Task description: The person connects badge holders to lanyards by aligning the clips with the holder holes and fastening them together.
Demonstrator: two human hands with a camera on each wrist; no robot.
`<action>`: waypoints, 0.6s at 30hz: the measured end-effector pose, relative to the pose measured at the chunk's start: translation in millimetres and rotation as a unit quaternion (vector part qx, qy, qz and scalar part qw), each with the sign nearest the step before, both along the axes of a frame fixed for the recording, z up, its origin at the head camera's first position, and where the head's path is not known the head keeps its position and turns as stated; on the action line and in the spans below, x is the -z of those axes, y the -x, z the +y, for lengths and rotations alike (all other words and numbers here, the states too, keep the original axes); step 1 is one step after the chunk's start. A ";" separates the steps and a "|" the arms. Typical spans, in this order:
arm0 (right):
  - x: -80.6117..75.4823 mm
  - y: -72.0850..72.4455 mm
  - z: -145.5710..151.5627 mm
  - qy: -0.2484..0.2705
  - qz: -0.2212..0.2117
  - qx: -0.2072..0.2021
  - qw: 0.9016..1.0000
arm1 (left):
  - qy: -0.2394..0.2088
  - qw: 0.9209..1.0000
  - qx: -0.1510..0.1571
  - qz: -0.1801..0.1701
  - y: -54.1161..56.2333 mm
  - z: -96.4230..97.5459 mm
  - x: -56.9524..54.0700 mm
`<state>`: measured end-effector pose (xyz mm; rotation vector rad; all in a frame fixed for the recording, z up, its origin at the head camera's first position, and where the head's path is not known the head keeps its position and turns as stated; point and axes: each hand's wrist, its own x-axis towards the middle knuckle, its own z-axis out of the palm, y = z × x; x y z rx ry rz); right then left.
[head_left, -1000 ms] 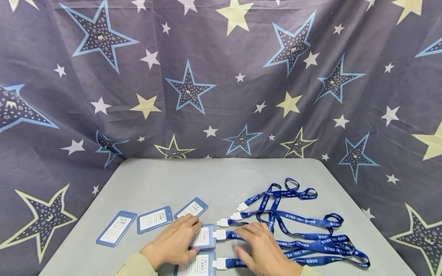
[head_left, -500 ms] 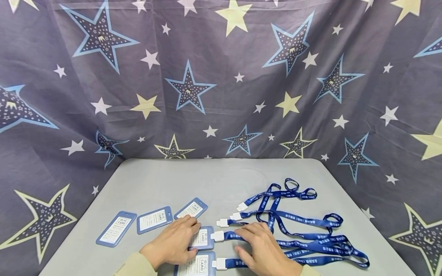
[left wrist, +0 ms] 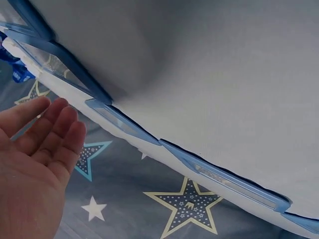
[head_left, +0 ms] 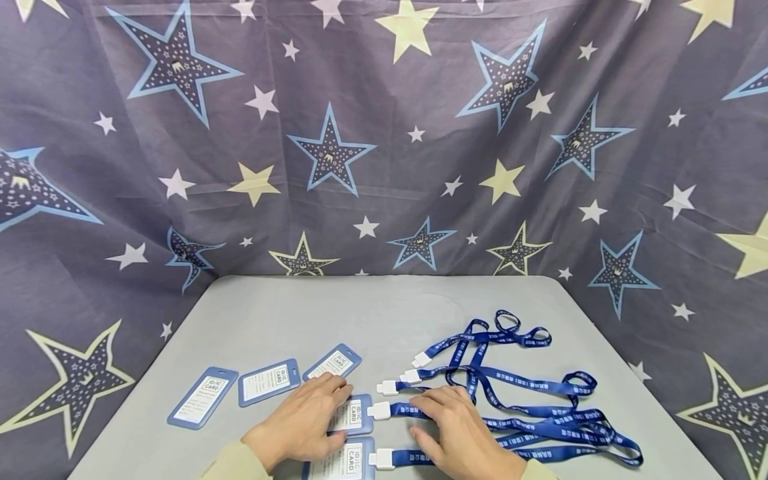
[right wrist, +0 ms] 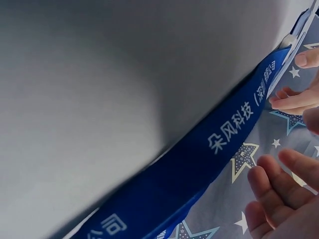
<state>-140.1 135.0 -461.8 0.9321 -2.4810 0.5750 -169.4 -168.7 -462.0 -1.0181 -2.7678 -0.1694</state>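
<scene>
My left hand [head_left: 309, 417] hovers with relaxed fingers over a blue ID card holder [head_left: 358, 415], hiding its left part. In the left wrist view, the fingers [left wrist: 50, 127] are extended and grip nothing. A nearer card holder [head_left: 336, 463] lies just below it. White plastic clips sit at the right ends of both holders, the upper clip [head_left: 379, 411] and the lower clip [head_left: 382, 459], each on a printed blue lanyard. My right hand [head_left: 459, 433] is above those two lanyards, fingers loosely bent and apart from the strap [right wrist: 214, 134] in the right wrist view.
Three more card holders lie to the left and behind: one slanted [head_left: 203, 398], one in the middle [head_left: 269, 382], one partly behind the left fingers [head_left: 336, 361]. Several looped lanyards [head_left: 528, 383] spread across the right of the grey table [head_left: 360, 307]. A star-patterned cloth [head_left: 384, 167] surrounds it.
The upper card holder and its clip have shifted slightly left and toward me since the earliest frame. Both hands have stayed almost in place.
</scene>
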 end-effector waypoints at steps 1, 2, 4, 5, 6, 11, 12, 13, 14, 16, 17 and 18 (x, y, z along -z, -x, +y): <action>0.2 0.2 0.1 -0.001 0.000 0.000 1.000 | -0.003 1.000 0.002 0.004 -0.8 0.3 0.2; 0.4 0.5 0.3 -0.001 0.001 0.000 1.000 | -0.005 1.000 0.003 0.006 -1.8 0.6 0.2; 0.9 1.0 0.7 -0.001 0.004 0.000 1.000 | -0.009 1.000 0.005 0.008 -3.7 1.1 0.5; 1.1 1.2 0.9 -0.001 0.005 0.001 1.000 | -0.011 1.000 0.006 0.008 -4.6 1.3 0.5; 1.2 1.4 1.0 0.000 0.005 0.001 1.000 | -0.014 1.000 0.005 0.007 -5.5 1.4 0.5; 0.3 1.2 0.9 -0.006 -0.011 0.006 1.000 | -0.022 1.000 0.004 0.003 -8.6 1.7 1.1; -0.2 1.1 0.7 -0.008 -0.017 0.008 1.000 | -0.025 1.000 0.006 0.005 -8.9 1.6 1.3; -0.6 1.0 0.5 -0.009 -0.023 0.009 1.000 | -0.027 1.000 0.009 0.009 -9.1 1.6 1.7; -1.1 0.9 0.3 -0.011 -0.027 0.010 1.000 | -0.029 0.999 0.011 0.013 -9.2 1.5 2.1; -1.7 0.9 -0.2 -0.012 -0.032 0.011 0.999 | -0.034 0.999 0.013 0.017 -9.6 1.1 2.6; -1.9 1.0 -0.5 -0.012 -0.033 0.011 0.999 | -0.036 0.999 0.013 0.017 -9.9 0.7 2.9; -2.0 1.1 -0.8 -0.011 -0.033 0.011 0.999 | -0.036 0.999 0.014 0.017 -10.4 0.5 2.9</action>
